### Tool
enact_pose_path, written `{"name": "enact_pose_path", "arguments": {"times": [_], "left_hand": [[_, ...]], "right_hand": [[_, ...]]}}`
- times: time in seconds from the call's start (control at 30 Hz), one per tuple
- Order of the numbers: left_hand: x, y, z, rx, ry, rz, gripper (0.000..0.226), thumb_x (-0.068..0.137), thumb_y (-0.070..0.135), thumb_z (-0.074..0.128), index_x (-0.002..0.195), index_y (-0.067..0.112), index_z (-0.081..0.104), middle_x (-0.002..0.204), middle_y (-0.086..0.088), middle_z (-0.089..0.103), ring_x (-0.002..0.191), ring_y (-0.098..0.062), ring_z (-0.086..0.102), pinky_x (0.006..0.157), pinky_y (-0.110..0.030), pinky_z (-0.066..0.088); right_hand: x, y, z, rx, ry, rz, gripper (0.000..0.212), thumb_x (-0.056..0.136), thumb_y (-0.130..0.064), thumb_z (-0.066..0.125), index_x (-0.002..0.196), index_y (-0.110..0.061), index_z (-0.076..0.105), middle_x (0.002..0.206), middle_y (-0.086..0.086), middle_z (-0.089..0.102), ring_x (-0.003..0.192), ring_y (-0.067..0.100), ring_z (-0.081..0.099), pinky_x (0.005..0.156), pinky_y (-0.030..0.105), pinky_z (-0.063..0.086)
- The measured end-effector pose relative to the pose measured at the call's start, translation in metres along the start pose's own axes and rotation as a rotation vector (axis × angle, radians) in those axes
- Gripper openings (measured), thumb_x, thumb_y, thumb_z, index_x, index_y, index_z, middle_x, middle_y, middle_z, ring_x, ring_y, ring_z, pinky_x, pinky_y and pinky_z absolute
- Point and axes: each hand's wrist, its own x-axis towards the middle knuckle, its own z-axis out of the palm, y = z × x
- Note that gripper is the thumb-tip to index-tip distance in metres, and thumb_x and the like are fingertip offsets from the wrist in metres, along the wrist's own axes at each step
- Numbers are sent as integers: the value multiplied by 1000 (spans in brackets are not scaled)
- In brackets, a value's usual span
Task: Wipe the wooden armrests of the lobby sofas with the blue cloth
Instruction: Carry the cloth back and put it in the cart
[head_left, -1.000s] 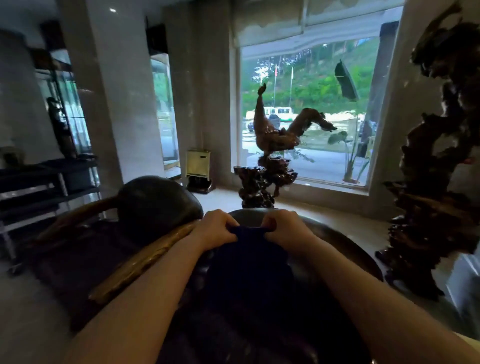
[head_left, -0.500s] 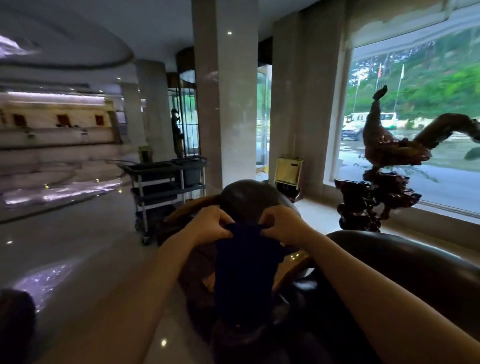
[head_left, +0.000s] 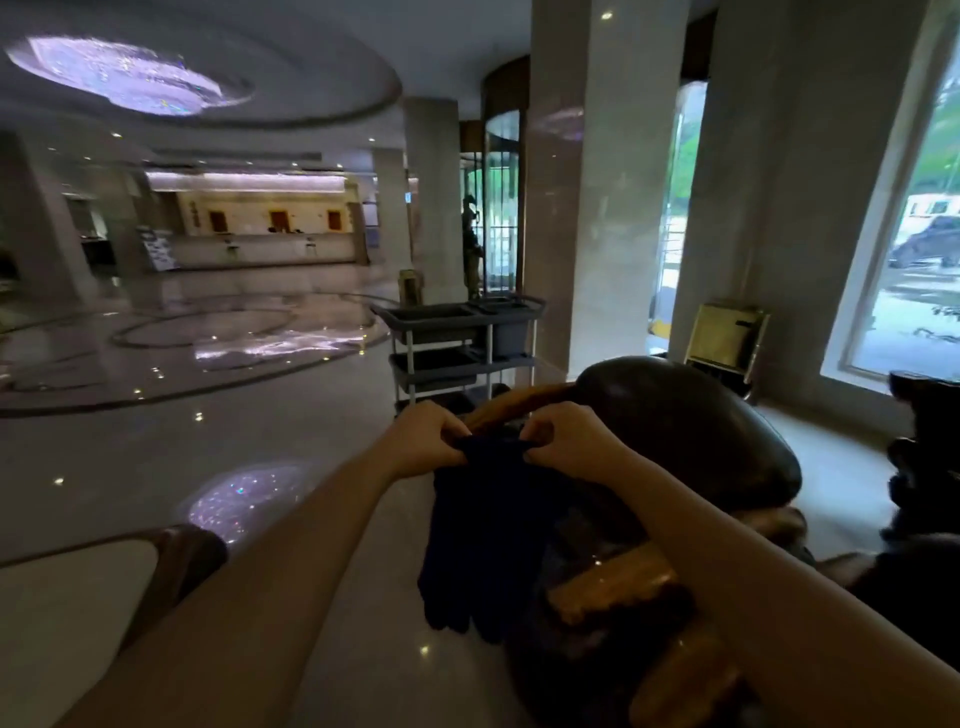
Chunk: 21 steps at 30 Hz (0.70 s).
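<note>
Here, 2 hands raised side by side at chest height, forearms reaching in from the lower corners. Left hand (head_left: 434, 441) curled tight, fingers and thumb pinching the top left corner of the blue cloth (head_left: 483, 540). Right hand (head_left: 569, 441) likewise curled, pinching the top right corner, knuckles turned up. Only a short stretch of the cloth's upper edge taut between the 2 grips; the rest hanging straight down in dark folds, lower hem loose above the polished floor (head_left: 156, 447). Cloth suspended in the air, just in front of the dark leather sofa (head_left: 685, 431), not touching the wooden armrest (head_left: 613, 587) low and to the right of it. A second curve of wood (head_left: 511, 402) peeking out just behind the knuckles. Beyond the hands, a grey service cart (head_left: 457, 343) beside a marble column (head_left: 576, 208). Far back, a lit reception desk (head_left: 265, 244); at the right edge, a tall window (head_left: 914, 249).
</note>
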Motion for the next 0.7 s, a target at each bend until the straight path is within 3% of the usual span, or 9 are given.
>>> {"name": "enact_pose_path", "arguments": {"times": [0.03, 0.1, 0.2, 0.23, 0.37, 0.53, 0.7], "left_hand": [[12, -18, -1, -12, 7, -17, 20, 71, 10, 71, 89, 18, 74, 69, 11, 62, 57, 14, 55, 54, 0, 39], [35, -51, -4, -19, 13, -47, 19, 71, 10, 71, 89, 18, 74, 69, 12, 62, 58, 16, 55, 54, 0, 39], [74, -98, -12, -26, 34, -94, 18, 73, 11, 71, 89, 18, 74, 72, 8, 64, 59, 13, 56, 55, -1, 40], [89, -112, -18, -18, 45, -113, 17, 73, 12, 71, 89, 18, 74, 75, 7, 65, 59, 11, 56, 55, -1, 40], [155, -171, -47, 30, 113, -187, 18, 71, 11, 72, 88, 15, 74, 76, 4, 65, 62, 2, 54, 54, -2, 39], [222, -248, -78, 41, 166, -228, 16, 71, 12, 72, 86, 16, 74, 75, 7, 65, 61, 5, 54, 54, -1, 39], [288, -342, -98, 38, 175, -248, 18, 71, 9, 71, 88, 14, 74, 75, 4, 64, 60, 5, 54, 53, 0, 38]], "right_hand": [[23, 6, 10, -4, -5, -15, 12, 73, -6, 72, 85, -7, 71, 74, -24, 54, 68, -13, 55, 63, -1, 39], [66, 20, 28, -26, -46, -35, 14, 73, -11, 73, 87, -12, 71, 81, -15, 61, 71, -4, 56, 64, 3, 42], [139, 41, 53, 4, -94, -86, 10, 74, -11, 72, 83, -14, 70, 96, 3, 70, 83, 13, 63, 79, 26, 53], [164, 46, 59, 13, -103, -98, 10, 74, -11, 72, 84, -14, 70, 96, 5, 71, 83, 13, 64, 80, 28, 53], [265, 61, 78, 1, -128, -145, 11, 74, -15, 73, 85, -15, 70, 81, -5, 64, 71, 5, 57, 67, 14, 42], [379, 74, 110, 58, -165, -183, 12, 75, -15, 73, 77, -24, 65, 74, -14, 59, 66, -6, 53, 52, 1, 39], [488, 90, 160, 93, -192, -209, 16, 74, -13, 73, 75, -26, 64, 72, -19, 57, 65, -7, 54, 55, -3, 38]]}}
